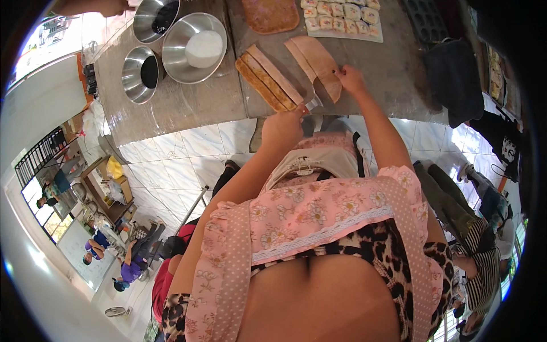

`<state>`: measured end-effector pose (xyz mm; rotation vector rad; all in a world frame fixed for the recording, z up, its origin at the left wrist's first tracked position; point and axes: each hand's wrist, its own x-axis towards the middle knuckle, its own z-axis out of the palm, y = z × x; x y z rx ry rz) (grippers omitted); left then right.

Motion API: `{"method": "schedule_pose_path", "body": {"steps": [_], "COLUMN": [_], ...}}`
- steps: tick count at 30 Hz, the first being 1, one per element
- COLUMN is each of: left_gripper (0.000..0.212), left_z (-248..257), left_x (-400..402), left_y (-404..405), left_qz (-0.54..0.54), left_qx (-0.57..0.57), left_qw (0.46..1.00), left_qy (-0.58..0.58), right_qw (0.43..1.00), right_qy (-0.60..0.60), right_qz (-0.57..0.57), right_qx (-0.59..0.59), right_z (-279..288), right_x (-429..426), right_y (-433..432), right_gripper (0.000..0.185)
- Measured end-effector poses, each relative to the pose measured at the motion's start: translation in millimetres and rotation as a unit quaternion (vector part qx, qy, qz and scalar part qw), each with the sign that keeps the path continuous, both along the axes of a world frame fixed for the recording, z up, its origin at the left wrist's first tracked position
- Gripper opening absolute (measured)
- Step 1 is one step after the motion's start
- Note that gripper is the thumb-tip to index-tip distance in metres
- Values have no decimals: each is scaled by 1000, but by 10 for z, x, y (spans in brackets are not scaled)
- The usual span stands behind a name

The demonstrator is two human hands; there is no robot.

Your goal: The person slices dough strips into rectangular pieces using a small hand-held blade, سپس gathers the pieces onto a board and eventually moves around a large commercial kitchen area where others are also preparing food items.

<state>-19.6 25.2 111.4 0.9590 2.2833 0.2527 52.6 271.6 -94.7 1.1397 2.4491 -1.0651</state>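
My left hand [284, 128] is closed around a handle at the table's near edge, with a metal blade [315, 102] beside it; the blade's exact kind is unclear. Just beyond that hand lie long cut strips of brown cake [267, 79], side by side. To their right is a tan, flat cake slab [314, 60] with a lengthwise cut. The fingers of my right hand [350, 79] pinch the right edge of this slab near its near end. A dark gap or shadow shows between the blade and the slab.
Metal bowls stand at left, one with white contents [204, 49], two with dark contents [149, 72]. A brown sheet cake [271, 15], a tray of small wrapped pieces [342, 19], a muffin tin [425, 19] and dark cloth [453, 81] lie farther off. A person's hand [102, 6] shows upper left.
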Motion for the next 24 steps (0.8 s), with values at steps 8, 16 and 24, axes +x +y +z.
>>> {"method": "schedule_pose_path", "body": {"steps": [8,16,24], "left_gripper": [29,26,29], "left_z": [41,73,-2], "left_x": [154,410,453], "left_y": [285,663,968], "left_qz": [-5,-13,-38], "left_qx": [-43,-107,-89], "left_qw": [999,994,994], "left_qy": [-7,25,49], "right_qw": [972,972,980], "right_qy": [-80,-45,-16], "right_qz": [-52,-17,-20], "right_qx": [-215,-230,-198], "right_z": [89,114,17], "right_x": [-99,-86,-70], "right_y": [194,205,152], "right_gripper": [33,30,26]}}
